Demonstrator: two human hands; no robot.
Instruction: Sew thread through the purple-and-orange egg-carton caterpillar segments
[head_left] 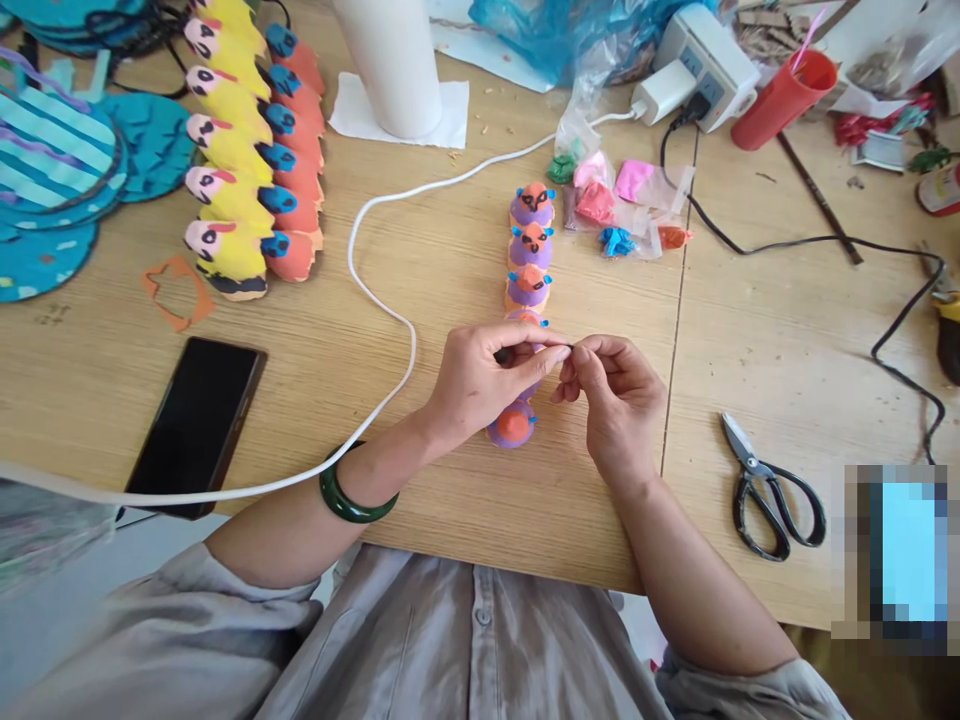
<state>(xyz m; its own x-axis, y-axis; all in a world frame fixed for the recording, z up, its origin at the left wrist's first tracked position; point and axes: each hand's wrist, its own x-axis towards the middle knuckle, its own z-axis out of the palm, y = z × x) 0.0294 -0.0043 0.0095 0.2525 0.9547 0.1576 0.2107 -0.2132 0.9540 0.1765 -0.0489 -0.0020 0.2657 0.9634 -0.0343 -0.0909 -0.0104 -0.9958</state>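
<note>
Left hand and right hand pinch a tiny dark piece, perhaps clay, fingertips close for fine control; purple-and-orange clay figures line the table, partly beneath the left hand, within easy reach.

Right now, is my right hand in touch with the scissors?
Apart. The head view shows a strip of bare table between the right hand and the scissors.
</note>
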